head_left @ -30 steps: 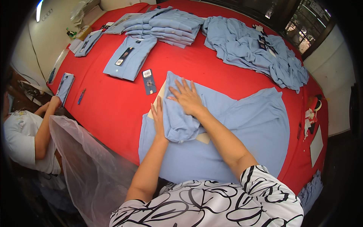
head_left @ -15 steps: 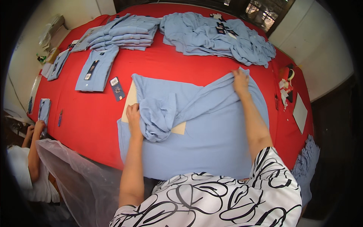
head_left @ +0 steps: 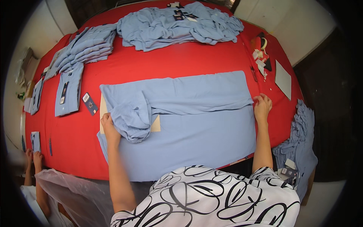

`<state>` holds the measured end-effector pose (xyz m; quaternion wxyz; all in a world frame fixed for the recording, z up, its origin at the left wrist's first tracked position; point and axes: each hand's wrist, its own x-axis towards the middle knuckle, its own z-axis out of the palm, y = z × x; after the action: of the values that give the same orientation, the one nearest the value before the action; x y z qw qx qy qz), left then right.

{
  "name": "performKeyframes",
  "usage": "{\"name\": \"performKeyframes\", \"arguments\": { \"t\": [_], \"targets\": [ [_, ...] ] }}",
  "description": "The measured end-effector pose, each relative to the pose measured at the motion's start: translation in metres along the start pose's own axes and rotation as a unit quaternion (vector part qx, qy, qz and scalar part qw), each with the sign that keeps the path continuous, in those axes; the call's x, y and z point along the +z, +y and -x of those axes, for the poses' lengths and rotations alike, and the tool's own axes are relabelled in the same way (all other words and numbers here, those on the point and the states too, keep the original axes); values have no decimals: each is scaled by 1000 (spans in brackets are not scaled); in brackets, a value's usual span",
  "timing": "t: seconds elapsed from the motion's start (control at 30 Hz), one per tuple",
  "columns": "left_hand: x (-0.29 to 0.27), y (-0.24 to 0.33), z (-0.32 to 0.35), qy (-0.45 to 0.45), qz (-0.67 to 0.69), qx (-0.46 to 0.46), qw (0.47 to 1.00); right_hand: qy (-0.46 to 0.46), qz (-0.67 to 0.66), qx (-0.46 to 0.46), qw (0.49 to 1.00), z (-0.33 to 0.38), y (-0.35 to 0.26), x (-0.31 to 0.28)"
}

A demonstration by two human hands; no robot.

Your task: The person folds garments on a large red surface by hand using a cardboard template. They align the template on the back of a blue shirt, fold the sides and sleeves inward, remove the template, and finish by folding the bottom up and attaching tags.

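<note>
Blue garment [head_left: 181, 142] is lying partly folded on the red surface [head_left: 170, 62] — left hand [head_left: 111, 131] and right hand [head_left: 261, 110] resting curled fingers at its sides, grip unclear — and is probably risking a skewed fold from uneven tugging.

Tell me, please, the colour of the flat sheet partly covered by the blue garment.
The flat sheet is pale cream, seen best in the head view.

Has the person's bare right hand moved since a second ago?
Yes: the right hand moved rightward, away from the dark-blue rectangular tag lying on the red tablecloth.
</note>
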<state>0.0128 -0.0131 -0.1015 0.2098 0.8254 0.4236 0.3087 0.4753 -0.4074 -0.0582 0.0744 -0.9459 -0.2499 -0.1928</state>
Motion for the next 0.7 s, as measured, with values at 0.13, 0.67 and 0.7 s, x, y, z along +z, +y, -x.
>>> {"name": "performKeyframes", "arguments": {
  "t": [0.13, 0.67, 0.7],
  "targets": [
    [-17, 17, -4, -92, -22, 23, 995, 58, -166, -30, 984, -20, -4, 20],
    [-9, -9, 11, -1, -57, 88, 994, -50, -111, -97, 988, -46, -122, 43],
    [-8, -11, 12, 2, -52, 94, 994, -48, -229, -144, 962, -27, -142, 30]
  ]
}}
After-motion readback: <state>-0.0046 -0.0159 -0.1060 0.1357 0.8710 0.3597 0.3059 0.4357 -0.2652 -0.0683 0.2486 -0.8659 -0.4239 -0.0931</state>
